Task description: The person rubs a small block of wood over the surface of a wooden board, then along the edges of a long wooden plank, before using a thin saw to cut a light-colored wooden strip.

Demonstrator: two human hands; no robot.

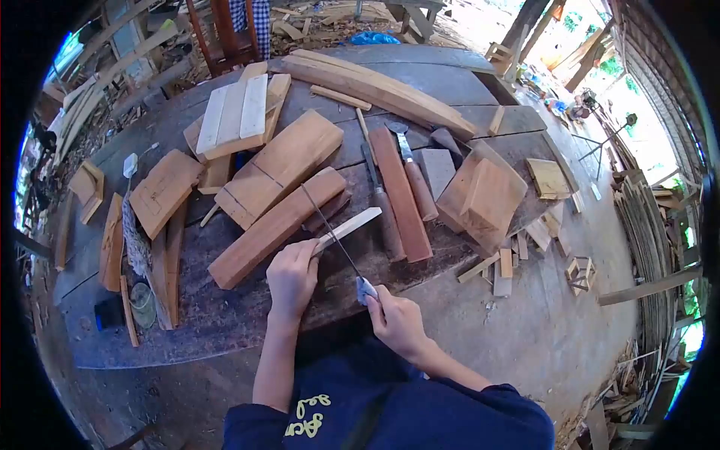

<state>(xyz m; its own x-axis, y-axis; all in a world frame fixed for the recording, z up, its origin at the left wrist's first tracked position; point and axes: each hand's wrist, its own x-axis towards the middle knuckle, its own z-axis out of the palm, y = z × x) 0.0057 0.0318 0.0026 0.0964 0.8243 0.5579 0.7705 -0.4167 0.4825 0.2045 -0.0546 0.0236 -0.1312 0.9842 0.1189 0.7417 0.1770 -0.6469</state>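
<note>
My left hand (292, 276) is closed around the near end of a pale wooden strip (351, 227), whose angled tip points away to the right. In my right hand (399, 321) is a thin, dark, file-like tool (346, 257), gripped by its whitish wrapped handle. The tool's long shaft slants up and left, crossing the strip just beyond my left fingers. Behind its far tip lies a reddish-brown wooden block (277, 227) on the dark workbench (217, 322). My two hands are apart, near the bench's front edge.
Several thick boards (285, 165) cover the bench's left and middle. A chisel (416, 172), a long-handled tool (384, 221) and a red-brown bar (401, 195) lie to the right. Beyond them are a grey block (437, 174) and stacked blocks (491, 195). Someone in checked cloth (259, 26) stands behind.
</note>
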